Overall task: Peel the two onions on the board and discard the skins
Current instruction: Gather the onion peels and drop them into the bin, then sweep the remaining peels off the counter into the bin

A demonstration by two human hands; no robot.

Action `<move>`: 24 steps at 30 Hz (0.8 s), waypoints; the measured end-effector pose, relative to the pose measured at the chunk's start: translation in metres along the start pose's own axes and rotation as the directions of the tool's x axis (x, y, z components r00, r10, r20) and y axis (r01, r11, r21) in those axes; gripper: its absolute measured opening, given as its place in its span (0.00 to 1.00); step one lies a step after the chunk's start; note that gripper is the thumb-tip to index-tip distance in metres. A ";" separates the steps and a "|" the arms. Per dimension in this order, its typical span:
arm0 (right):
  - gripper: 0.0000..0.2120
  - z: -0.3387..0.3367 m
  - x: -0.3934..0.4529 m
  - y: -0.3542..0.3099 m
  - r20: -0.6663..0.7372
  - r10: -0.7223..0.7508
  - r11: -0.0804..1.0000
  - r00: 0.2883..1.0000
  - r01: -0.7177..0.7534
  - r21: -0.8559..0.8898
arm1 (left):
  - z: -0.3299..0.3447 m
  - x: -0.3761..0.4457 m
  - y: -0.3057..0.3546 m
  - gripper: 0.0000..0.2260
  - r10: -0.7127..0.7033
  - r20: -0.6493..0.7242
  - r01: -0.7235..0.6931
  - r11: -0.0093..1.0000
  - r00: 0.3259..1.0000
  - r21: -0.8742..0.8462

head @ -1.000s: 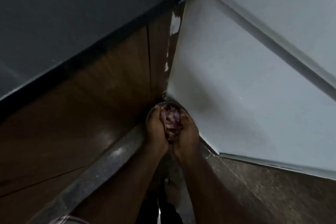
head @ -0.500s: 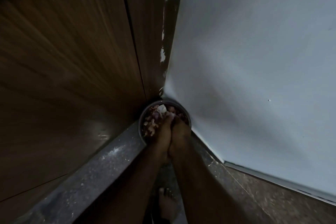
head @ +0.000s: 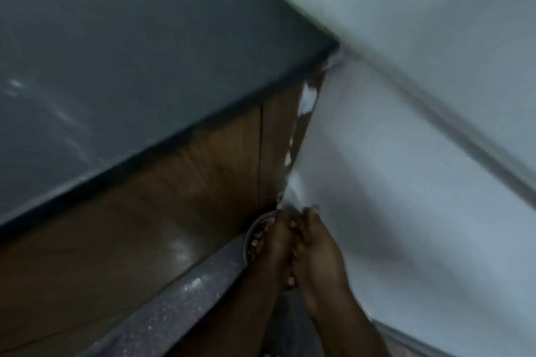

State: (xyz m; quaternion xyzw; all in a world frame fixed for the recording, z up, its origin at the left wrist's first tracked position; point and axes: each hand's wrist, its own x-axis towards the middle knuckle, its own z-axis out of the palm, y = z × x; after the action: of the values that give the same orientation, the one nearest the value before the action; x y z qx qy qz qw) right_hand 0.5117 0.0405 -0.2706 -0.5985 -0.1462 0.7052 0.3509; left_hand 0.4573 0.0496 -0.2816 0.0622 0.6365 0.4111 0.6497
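Onion skins (head: 256, 236): pinkish scraps, lying in a small round bin (head: 249, 236) on the floor, tucked into the corner where the wooden cabinet front meets the pale wall. Only the bin's left rim and a slice of its contents show; the rest sits under the hands. Frame is blurred, so piece count cannot be told.

Left hand (head: 277, 240): directly over the bin, back of hand up, fingers (head: 271, 222) pointing down toward the corner. Right hand (head: 314, 255): pressed against the left along the inner edges, fingers (head: 309, 213) loosely spread at the tips. A few pale flecks show in the seam between the two hands, possibly skin bits stuck there. Whether either hand has hold of anything cannot be told; palms face away from the camera. Both forearms run down to the lower edge of the view.

Surroundings: wooden cabinet front (head: 203, 177), brown, with a vertical door seam running down toward the bin. Above it the dark grey bench (head: 130, 52) top, its front edge running diagonally from the left side up to the wall corner. A speckled grey kick strip (head: 179, 307) at the cabinet base. Pale wall (head: 391, 182) to the right, with chipped white patches along its joint with the cabinet. No onions or board in sight.
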 end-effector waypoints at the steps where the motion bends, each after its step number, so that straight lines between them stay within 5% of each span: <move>1: 0.26 -0.002 -0.027 -0.017 0.019 -0.130 0.991 0.991 0.131 -0.039 | -0.002 -0.016 0.010 0.10 -0.002 0.086 0.004 1.000 0.996 -0.024; 3: 0.15 0.002 -0.063 -0.051 -0.095 -0.303 0.947 0.948 0.289 -0.139 | -0.002 -0.042 0.028 0.12 0.048 0.139 -0.055 0.997 0.989 0.047; 6: 0.15 0.016 -0.110 -0.093 0.036 -0.457 0.867 0.889 0.454 -0.205 | -0.005 -0.108 0.075 0.11 0.276 0.055 -0.279 0.959 0.959 0.045; 12: 0.14 0.116 -0.160 -0.148 0.394 -0.514 0.708 0.762 0.636 -0.307 | -0.101 -0.222 0.189 0.08 0.700 -0.187 -0.643 0.710 0.690 0.288; 16: 0.17 0.221 -0.174 -0.137 0.659 -0.443 0.500 0.609 0.777 -0.382 | -0.213 -0.233 0.239 0.09 0.781 -0.333 -0.605 0.622 0.529 0.497; 19: 0.19 0.289 -0.174 -0.116 0.748 -0.310 0.390 0.587 0.796 -0.462 | -0.298 -0.236 0.256 0.10 0.753 -0.473 -0.507 0.658 0.457 0.557; 22: 0.24 0.353 -0.173 -0.088 0.809 -0.202 0.299 0.551 0.822 -0.485 | -0.374 -0.236 0.270 0.10 0.713 -0.650 -0.477 0.681 0.263 0.555; 24: 0.28 0.394 -0.172 -0.065 0.839 -0.141 0.230 0.525 0.842 -0.488 | -0.418 -0.234 0.277 0.17 0.655 -0.711 -0.393 0.742 0.255 0.543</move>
State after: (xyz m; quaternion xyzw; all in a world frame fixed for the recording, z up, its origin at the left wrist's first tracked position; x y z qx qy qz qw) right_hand 0.1664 0.0558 -0.0073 -0.3115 -0.7936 0.5047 0.1360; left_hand -0.0012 -0.0970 -0.0087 0.1357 0.8609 0.4889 0.0373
